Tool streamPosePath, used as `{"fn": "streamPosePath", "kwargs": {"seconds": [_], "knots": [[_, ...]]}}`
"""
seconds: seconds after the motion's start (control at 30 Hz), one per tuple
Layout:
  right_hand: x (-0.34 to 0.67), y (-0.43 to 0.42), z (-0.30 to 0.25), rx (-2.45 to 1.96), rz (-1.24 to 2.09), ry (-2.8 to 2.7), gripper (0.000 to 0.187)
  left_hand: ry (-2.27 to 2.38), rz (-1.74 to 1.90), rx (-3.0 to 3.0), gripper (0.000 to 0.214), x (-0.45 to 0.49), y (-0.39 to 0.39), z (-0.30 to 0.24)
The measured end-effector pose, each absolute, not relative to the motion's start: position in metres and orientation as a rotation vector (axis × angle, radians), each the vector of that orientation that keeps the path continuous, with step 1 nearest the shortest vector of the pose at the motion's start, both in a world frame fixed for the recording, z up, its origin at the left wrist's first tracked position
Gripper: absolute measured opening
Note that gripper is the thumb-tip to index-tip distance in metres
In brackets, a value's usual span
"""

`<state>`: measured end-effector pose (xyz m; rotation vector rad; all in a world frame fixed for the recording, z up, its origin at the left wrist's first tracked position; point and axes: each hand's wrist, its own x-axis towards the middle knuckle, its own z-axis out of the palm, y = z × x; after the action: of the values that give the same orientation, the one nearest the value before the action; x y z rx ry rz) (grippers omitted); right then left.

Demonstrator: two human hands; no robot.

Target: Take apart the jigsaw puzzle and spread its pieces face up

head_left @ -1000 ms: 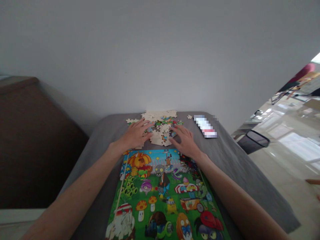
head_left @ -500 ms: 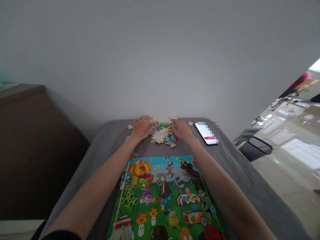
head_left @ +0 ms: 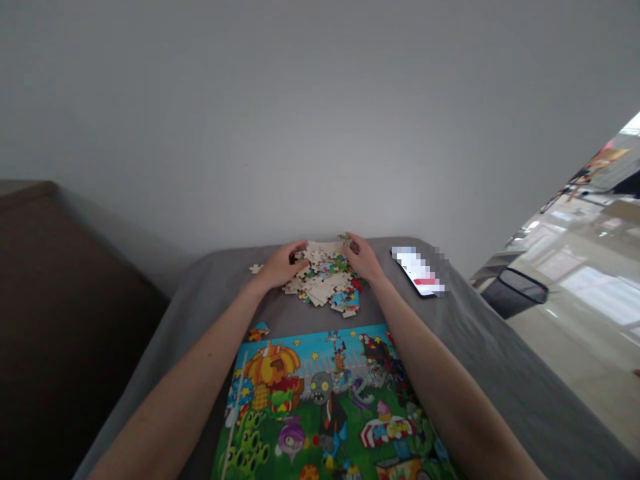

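A broad grey fabric-covered surface (head_left: 505, 373) fills the lower frame, set against a plain pale grey wall (head_left: 320, 120). One dark brown upholstered piece of furniture (head_left: 65, 333) stands at the left, and a glossy pale tiled floor (head_left: 585, 313) lies beyond the right edge, with one black mesh wastebasket (head_left: 514, 292) on it.

On the fabric lies one large, brightly coloured cartoon jigsaw picture (head_left: 320, 407) with a green and blue background. Beyond it sits one heap of cream-backed jigsaw pieces (head_left: 320, 281), too many and too overlapped to count. One loose cream piece (head_left: 256, 269) lies to the heap's left, and one black smartphone (head_left: 419, 272) with a blurred screen lies to its right.

The two bare hands are open and curved. The left hand (head_left: 283, 265) touches the heap's left side, and the right hand (head_left: 361, 259) touches its far right edge. Neither clearly grips a piece. Compared with the earlier frame, the hands sit further apart, around the heap rather than on top of it.
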<state>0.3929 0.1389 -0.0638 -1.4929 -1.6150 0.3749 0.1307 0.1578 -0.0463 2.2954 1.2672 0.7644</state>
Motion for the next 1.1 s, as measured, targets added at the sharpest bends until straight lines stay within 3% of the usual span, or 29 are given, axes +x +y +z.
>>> {"fn": "streamPosePath", "kwargs": {"seconds": [0.1, 0.37, 0.63, 0.9, 1.1], "knots": [[0.395, 0.145, -0.068, -1.418, 0.451, -1.576, 0.063, 1.207, 0.813, 2.267, 0.064, 0.13, 0.157, -0.045], [0.399, 0.136, -0.064, -1.341, 0.543, -1.674, 0.068, 1.2, 0.7, 2.419, 0.065, 0.145, 0.141, -0.052], [0.411, 0.113, -0.073, -1.47, 0.341, -1.807, 0.048, 1.266, 0.547, 2.539, 0.055, 0.141, 0.132, -0.051], [0.402, 0.106, -0.077, -1.57, 0.216, -1.938, 0.056, 1.504, 0.501, 2.547, 0.058, 0.145, 0.128, -0.049], [0.402, 0.104, -0.073, -1.341, 0.283, -2.04, 0.053, 1.338, 0.41, 2.583, 0.059, 0.145, 0.137, -0.047]]}}
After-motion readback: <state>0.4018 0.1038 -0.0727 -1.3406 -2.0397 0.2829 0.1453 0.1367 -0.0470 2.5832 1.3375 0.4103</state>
